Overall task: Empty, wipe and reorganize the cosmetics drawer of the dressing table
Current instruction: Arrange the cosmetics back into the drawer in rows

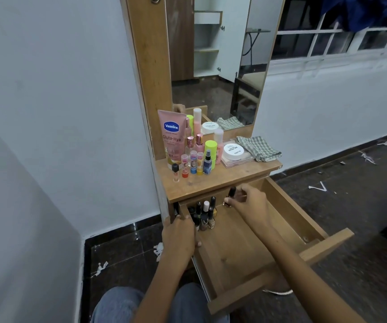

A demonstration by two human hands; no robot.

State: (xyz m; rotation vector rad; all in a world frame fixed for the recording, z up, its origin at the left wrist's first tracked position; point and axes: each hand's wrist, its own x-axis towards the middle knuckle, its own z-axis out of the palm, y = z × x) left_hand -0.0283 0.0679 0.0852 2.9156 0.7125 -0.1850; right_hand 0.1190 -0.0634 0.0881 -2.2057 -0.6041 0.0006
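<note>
The wooden drawer (246, 257) is pulled far out of the dressing table (222, 178). Several small nail-polish bottles (203, 215) stand at its back left corner. My right hand (248, 201) reaches into the back of the drawer and pinches a small dark-capped bottle (231, 193). My left hand (180, 236) grips the drawer's left side wall. On the tabletop stand a pink Vaseline tube (173, 136), several small perfume and lip-balm bottles (193, 159), a lime-green capped bottle (211, 152), a white round jar (234, 151) on a flat palette, and a checked cloth (257, 148).
A mirror (213, 61) rises behind the tabletop. White walls stand to the left and right. The dark tiled floor (350, 187) has white paper scraps on it. My knees in blue jeans (118, 304) are under the drawer's front.
</note>
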